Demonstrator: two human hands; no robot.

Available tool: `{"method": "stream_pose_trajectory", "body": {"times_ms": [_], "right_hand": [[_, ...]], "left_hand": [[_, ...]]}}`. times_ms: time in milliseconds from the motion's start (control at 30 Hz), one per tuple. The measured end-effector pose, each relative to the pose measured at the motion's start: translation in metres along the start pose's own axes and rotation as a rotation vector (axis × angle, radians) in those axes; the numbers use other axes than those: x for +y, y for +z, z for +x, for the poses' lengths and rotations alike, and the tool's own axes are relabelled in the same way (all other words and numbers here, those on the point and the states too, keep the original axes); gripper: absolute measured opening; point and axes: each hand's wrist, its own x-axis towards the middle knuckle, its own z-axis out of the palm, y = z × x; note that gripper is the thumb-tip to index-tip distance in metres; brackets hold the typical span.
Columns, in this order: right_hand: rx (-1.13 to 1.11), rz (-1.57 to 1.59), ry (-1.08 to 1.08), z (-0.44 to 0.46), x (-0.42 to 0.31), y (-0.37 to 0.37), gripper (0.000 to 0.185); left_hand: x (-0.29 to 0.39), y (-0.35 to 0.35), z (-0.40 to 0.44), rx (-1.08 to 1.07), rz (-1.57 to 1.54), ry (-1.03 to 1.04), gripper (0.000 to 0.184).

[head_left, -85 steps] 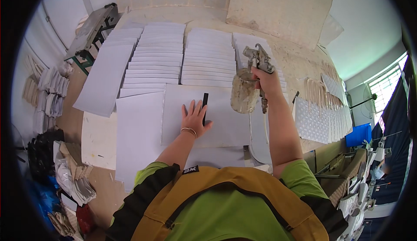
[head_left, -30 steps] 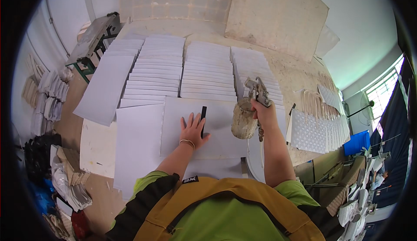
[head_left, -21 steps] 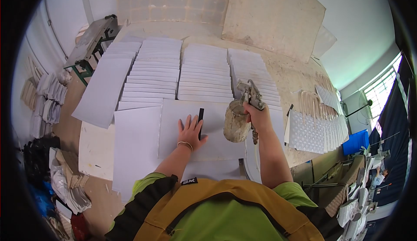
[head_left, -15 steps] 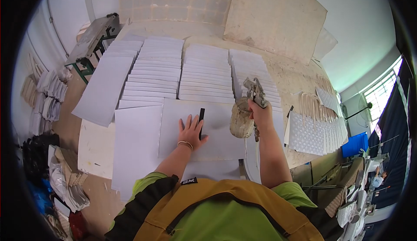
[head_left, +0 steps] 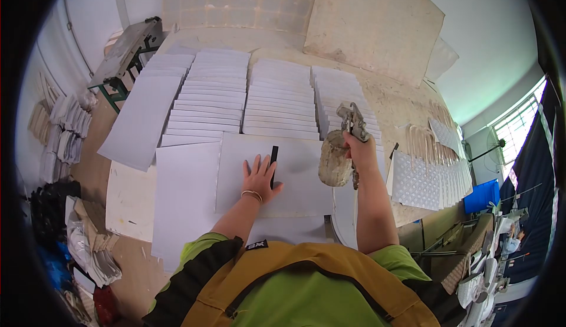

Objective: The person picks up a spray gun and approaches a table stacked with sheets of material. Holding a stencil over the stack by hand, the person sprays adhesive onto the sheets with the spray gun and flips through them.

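My left hand (head_left: 259, 179) lies flat with fingers spread on a pale rectangular board (head_left: 300, 200), its fingertips beside a black strip (head_left: 274, 162). The strip runs upright along the board's middle, partly covered by the hand. Gripped in my right hand (head_left: 361, 150) is a spray gun (head_left: 336, 159), its cup crusted with dried residue and hanging above the board's right edge. Beyond the board, overlapping white sheets (head_left: 280, 100) are fanned out in several columns. Another white sheet (head_left: 186, 191) lies to the left, partly under the board.
Patterned sheets (head_left: 421, 177) lie fanned on the table's right side. A large stained board (head_left: 374, 26) leans at the back. On the right are a blue bin (head_left: 482, 196) and a fan (head_left: 486, 150). At left stand a green-legged bench (head_left: 127, 56) and stacked bundles (head_left: 68, 132).
My right hand has shifted the spray gun slightly to the right. My left hand stays in the same place on the board.
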Motion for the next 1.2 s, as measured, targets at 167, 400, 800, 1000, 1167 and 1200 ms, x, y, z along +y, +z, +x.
{"method": "stream_pose_trajectory", "body": {"times_ms": [167,400,800,1000,1167,1200], "right_hand": [[-0.054,-0.052,-0.014,0.001,-0.018,0.004,0.022],[-0.168,-0.006,-0.015,-0.012,-0.017,0.012,0.022],[-0.183,0.021,0.003,-0.027,0.001,0.016,0.019],[-0.044,-0.003,0.022,-0.027,0.015,0.004,0.019],[-0.061,-0.041,0.038,-0.031,0.015,-0.008,0.018],[-0.094,-0.048,0.031,-0.035,0.011,-0.005,0.017]], "left_hand": [[0.0,0.001,0.0,-0.005,0.009,0.004,0.069],[0.001,0.0,0.0,0.007,0.013,0.005,0.069],[0.001,-0.001,0.0,0.006,0.018,0.013,0.069],[0.001,0.001,0.0,0.043,0.015,0.014,0.07],[0.002,0.002,0.0,0.05,0.018,0.023,0.069],[0.001,0.001,0.0,0.05,0.02,0.023,0.069]]}}
